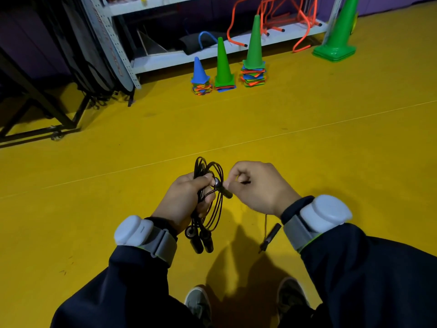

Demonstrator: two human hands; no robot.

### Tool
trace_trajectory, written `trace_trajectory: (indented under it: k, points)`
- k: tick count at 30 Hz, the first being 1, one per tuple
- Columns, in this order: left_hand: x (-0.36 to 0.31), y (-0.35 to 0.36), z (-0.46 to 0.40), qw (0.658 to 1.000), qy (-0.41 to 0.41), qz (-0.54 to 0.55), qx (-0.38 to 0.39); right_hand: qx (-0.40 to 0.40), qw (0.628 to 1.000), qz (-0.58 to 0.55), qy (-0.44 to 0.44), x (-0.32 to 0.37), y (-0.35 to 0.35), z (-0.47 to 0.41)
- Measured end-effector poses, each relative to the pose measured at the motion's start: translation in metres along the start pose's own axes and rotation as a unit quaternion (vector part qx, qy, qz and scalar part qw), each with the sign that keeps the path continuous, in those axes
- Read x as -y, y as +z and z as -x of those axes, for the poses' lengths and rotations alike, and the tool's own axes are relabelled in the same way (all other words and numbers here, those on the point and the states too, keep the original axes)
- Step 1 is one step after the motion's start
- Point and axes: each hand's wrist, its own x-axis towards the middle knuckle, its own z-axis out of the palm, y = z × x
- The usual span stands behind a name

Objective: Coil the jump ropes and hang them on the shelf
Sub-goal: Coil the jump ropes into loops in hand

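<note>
The left hand is gripping the coiled black jump ropes, two handles dangling below the fist. The right hand is pinching a rope end beside another handle; a loose handle is hanging under its wrist. Coiling appears nearly finished; next, securing the end, then carrying to the shelf ahead.
</note>
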Motion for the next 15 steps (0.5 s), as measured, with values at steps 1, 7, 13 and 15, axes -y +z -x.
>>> trace_trajectory:
  k: [1, 7, 13, 15]
  points:
    - [0.000, -0.001, 0.000, 1.000, -0.003, 0.002, 0.001, -0.012, 1.000, 0.004, 0.019, -0.006, -0.006, -0.002]
    - [-0.003, -0.008, 0.001, 0.999, 0.002, 0.027, 0.027, -0.068, 0.995, -0.059, 0.051, -0.024, -0.036, -0.003]
    - [-0.002, 0.001, 0.002, 0.998, 0.014, -0.022, 0.064, -0.004, 0.999, -0.025, -0.025, 0.007, -0.003, 0.003]
    - [-0.001, 0.003, 0.002, 0.997, 0.018, -0.047, 0.065, 0.023, 0.998, 0.001, -0.067, 0.016, 0.010, 0.006]
